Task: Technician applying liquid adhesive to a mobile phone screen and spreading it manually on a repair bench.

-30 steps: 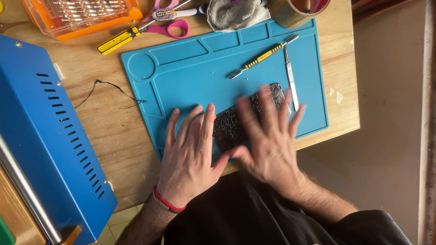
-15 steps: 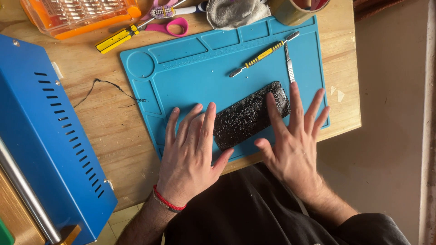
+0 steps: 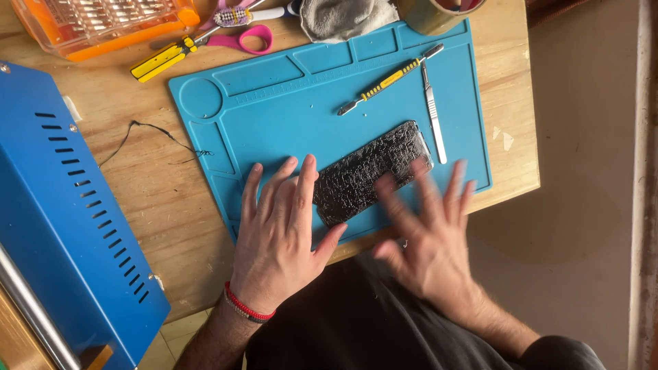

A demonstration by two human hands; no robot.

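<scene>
The left hand (image 3: 279,236) lies flat on the blue mat (image 3: 274,103), fingers spread, thumb beside the lower end of the cracked phone (image 3: 370,171) at frame centre. The right hand (image 3: 428,233), blurred, has its fingers splayed over the phone's right end; whether they touch it I cannot tell. A screwdriver (image 3: 391,79) and scalpel (image 3: 433,113) lie above. The mat sits on a wooden table (image 3: 137,199), a blue box (image 3: 62,226) at left.

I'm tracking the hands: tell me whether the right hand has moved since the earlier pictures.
Yes. The right hand has slid off the cracked phone toward the near edge of the blue mat, and is blurred.
</scene>
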